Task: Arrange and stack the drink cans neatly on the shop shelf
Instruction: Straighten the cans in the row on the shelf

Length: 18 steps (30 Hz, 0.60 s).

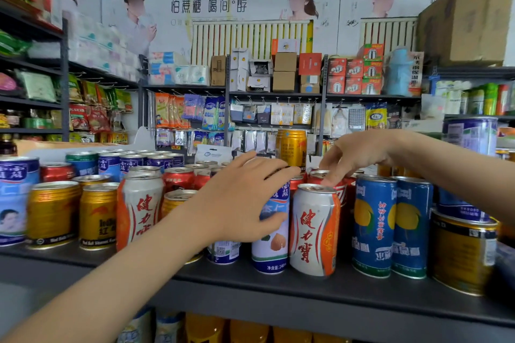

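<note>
Head view: dark grey shop shelf (278,287) crowded with upright drink cans, seen from just in front. The left hand (245,198) reaches in from the lower left and holds a blue-and-white can (271,234) near the middle of the front row; its thumb lies across the can's front while the fingers extend over the hidden top. The right hand (359,156) comes in from the right with fingers spread and pointing down; their tips meet the back rim of a white-and-orange can (315,228), which stands just right of the held can, touching it or nearly so. A red can (320,175) stands directly behind, and whether the fingertips pinch either can cannot be told. Left of the arm stand a second white-and-orange can (142,209) and two gold cans (53,214). To the right are two blue cans with yellow fruit (373,225) side by side, then a wider gold tin (462,253). One tall gold can (291,147) rises above the back rows, between the two hands.
</note>
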Each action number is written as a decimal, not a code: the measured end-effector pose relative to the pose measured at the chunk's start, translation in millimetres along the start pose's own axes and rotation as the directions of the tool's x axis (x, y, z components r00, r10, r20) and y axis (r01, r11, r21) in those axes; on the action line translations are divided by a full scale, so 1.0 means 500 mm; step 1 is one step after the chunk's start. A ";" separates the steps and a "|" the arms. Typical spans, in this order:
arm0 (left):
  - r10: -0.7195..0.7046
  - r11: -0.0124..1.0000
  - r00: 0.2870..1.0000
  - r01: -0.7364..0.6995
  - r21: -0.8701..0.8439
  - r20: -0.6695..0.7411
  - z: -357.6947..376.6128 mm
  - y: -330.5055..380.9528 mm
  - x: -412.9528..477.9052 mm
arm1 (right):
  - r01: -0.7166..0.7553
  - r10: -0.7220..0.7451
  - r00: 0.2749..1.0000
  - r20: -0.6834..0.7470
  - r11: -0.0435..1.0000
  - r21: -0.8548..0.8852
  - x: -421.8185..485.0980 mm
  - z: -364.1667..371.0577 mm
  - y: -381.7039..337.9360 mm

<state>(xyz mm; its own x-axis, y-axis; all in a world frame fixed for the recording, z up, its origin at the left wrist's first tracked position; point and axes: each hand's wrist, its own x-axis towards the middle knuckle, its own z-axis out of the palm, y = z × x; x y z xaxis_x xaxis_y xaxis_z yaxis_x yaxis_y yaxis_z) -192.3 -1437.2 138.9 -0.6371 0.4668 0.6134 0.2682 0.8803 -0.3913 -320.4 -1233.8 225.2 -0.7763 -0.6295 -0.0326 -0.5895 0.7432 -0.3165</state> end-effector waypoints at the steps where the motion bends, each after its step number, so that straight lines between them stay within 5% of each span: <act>1: -0.011 1.000 1.000 0.012 0.025 -0.023 0.007 0.004 -0.005 | 0.000 0.000 1.000 -0.001 1.000 -0.010 0.002 0.002 0.002; 18: -0.154 0.983 0.971 0.169 0.066 -0.180 0.050 0.062 -0.033 | -0.026 0.018 0.999 -0.049 0.986 -0.165 -0.017 0.023 -0.003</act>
<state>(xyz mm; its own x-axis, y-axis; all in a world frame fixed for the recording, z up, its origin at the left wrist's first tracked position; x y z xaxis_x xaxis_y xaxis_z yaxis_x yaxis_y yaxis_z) -191.3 -1419.6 99.4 -0.5299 0.3329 0.7800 0.1086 0.9388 -0.3269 -310.3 -1232.2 215.0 -0.7966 -0.6044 0.0083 -0.5982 0.7862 -0.1551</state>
